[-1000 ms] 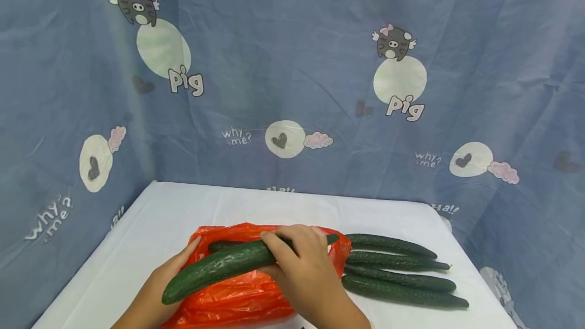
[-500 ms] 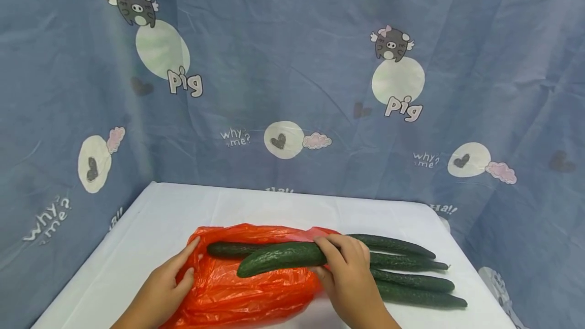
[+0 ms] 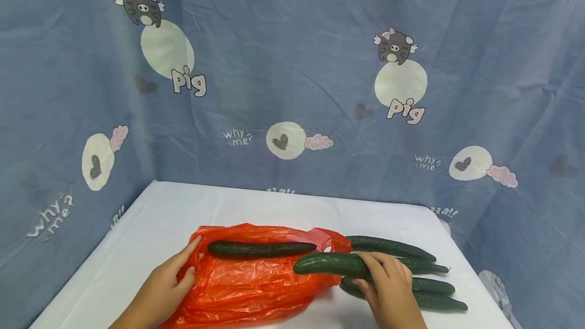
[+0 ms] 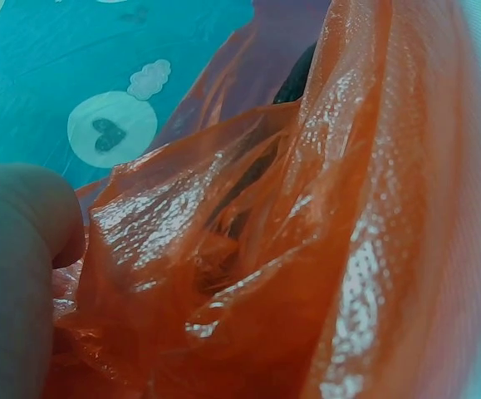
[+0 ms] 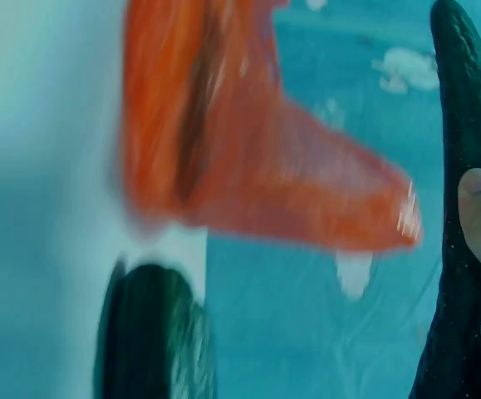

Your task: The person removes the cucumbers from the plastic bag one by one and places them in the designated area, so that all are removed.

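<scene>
In the head view, my right hand (image 3: 389, 286) grips a cucumber (image 3: 326, 264) near its right part, holding it above the right end of the red plastic bag (image 3: 256, 293). The right wrist view has this held cucumber (image 5: 473, 108) at its right edge, with the thumb pressed along it. My left hand (image 3: 164, 283) holds the bag's left edge between thumb and fingers. Another cucumber (image 3: 260, 250) lies lengthwise in the bag's opening. Close up in the left wrist view, the crinkled bag (image 4: 248, 249) partly hides a dark cucumber end (image 4: 296, 79).
Several more cucumbers (image 3: 390, 245) lie side by side on the right of the white table (image 3: 219, 204), partly behind my right hand. A blue printed curtain (image 3: 292, 65) hangs behind the table and at both sides.
My right hand has carried the cucumber rightward from over the bag's left part to its right end. The cucumber lying in the bag now shows fully. My left hand stays at the bag's edge.
</scene>
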Tool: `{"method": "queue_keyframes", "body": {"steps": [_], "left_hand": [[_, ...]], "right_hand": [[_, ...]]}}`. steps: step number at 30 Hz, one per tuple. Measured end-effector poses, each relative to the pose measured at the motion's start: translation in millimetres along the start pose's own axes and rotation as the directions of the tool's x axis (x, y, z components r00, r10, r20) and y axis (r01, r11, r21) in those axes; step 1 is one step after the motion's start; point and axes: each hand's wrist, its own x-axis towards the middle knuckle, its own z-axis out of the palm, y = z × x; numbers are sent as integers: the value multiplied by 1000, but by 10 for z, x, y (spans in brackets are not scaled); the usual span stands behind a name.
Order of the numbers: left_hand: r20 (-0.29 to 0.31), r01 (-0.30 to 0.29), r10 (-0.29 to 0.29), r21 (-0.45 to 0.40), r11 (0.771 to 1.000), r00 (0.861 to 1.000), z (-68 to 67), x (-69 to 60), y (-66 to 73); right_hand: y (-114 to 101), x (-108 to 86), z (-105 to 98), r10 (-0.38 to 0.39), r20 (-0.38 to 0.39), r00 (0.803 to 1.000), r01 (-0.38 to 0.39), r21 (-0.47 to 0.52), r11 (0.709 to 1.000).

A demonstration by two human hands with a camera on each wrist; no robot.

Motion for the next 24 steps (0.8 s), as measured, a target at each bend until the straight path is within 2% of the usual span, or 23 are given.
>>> {"method": "queue_keyframes", "body": {"steps": [6, 9, 16, 19, 24], "left_hand": [[4, 8, -8, -6, 1000, 1000, -9, -12, 25], [0, 14, -14, 4, 1000, 1000, -14, -15, 25], [15, 6, -6, -15, 1000, 1000, 31, 26, 34], [12, 6, -6, -5, 1000, 1000, 25, 21, 18], [9, 12, -12, 9, 1000, 1000, 14, 18, -1]], "right_hand": [[241, -127, -81, 125, 77, 989, -119, -79, 990], [380, -210, -92, 160, 125, 979, -147, -109, 983], [760, -496, -95, 75, 143, 987, -49, -182, 982], [842, -572, -85, 140, 211, 967, -98, -199, 975], [879, -662, -73, 254, 306, 918, -196, -209, 958]]}}
